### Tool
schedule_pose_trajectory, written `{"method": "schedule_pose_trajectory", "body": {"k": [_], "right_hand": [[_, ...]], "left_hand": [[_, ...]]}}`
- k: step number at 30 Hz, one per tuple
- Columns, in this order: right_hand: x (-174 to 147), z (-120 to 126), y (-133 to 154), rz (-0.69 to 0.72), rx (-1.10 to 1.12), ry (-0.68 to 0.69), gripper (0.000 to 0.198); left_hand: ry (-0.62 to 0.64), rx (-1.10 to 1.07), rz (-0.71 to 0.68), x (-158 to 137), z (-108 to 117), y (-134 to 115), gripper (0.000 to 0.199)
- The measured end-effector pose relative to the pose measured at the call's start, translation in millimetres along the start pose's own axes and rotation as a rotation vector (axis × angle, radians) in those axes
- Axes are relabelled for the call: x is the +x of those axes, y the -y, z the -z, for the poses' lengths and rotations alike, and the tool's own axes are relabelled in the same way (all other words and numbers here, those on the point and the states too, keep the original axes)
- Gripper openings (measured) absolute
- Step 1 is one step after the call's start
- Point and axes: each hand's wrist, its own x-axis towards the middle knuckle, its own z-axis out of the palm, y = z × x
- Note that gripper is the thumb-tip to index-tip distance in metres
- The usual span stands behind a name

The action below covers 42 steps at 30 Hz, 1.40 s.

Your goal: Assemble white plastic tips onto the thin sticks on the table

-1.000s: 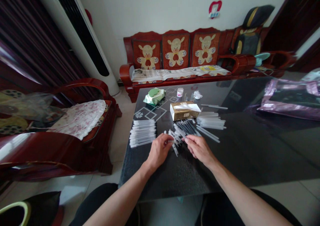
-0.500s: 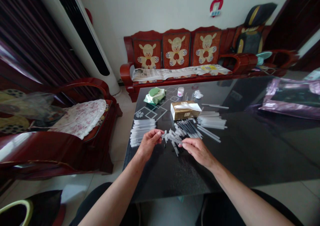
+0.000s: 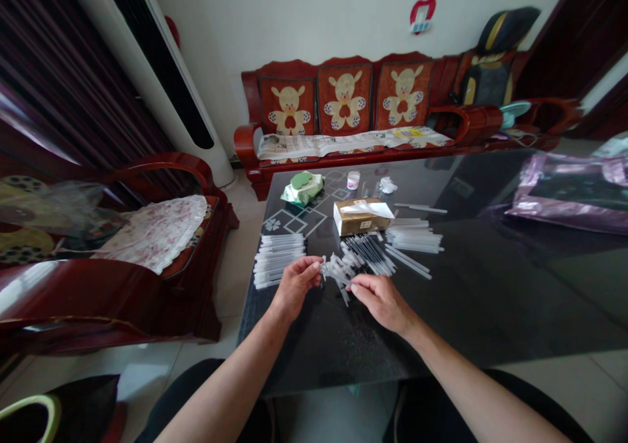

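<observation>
My left hand is closed in a pinch on a small whitish plastic piece, too small to make out fully. Facing it, my right hand pinches one end of a slim translucent tube, which slants up toward the left fingertips. I cannot tell whether tube and piece touch. Just beyond my hands lies a loose heap of small white plastic pieces. Black pen refills with pale ends lie beside it. Left of my left hand is a neat row of translucent pens; more translucent tubes lie at the right.
On the dark glossy table stand a gold tissue box, a green wipes pack, a small white jar and a crumpled tissue. A purple plastic package lies at the right. Behind is a wooden sofa.
My right hand has shifted slightly left and down, with the tube still in its fingers. The left hand stays nearly in place. The whole view has moved a little.
</observation>
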Motion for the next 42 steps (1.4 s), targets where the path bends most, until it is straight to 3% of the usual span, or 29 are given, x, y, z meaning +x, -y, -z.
{"method": "schedule_pose_trajectory", "body": {"k": [9, 19, 23, 29, 36, 42], "right_hand": [[-9, -25, 5, 0.084, -0.434, -0.05, 0.035], [-14, -33, 6, 0.117, -0.527, -0.051, 0.035], [-15, -32, 9, 0.071, -0.37, -0.067, 0.034], [-15, -30, 8, -0.025, 0.111, -0.085, 0.038], [-11, -37, -1, -0.112, 0.265, -0.074, 0.038], [-6, -33, -9, -0.197, 0.437, -0.04, 0.038]], "left_hand": [[-0.058, -0.217, 0.12, -4, -8, 7, 0.027], [-0.163, -0.288, 0.111, -10, -19, 13, 0.025], [-0.157, -0.292, 0.068, -12, -23, 13, 0.025], [-0.134, -0.316, 0.045, -15, -27, 13, 0.025], [-0.099, -0.259, 0.065, -12, -21, 11, 0.027], [0.0, -0.115, 0.07, -9, -10, 3, 0.048]]}}
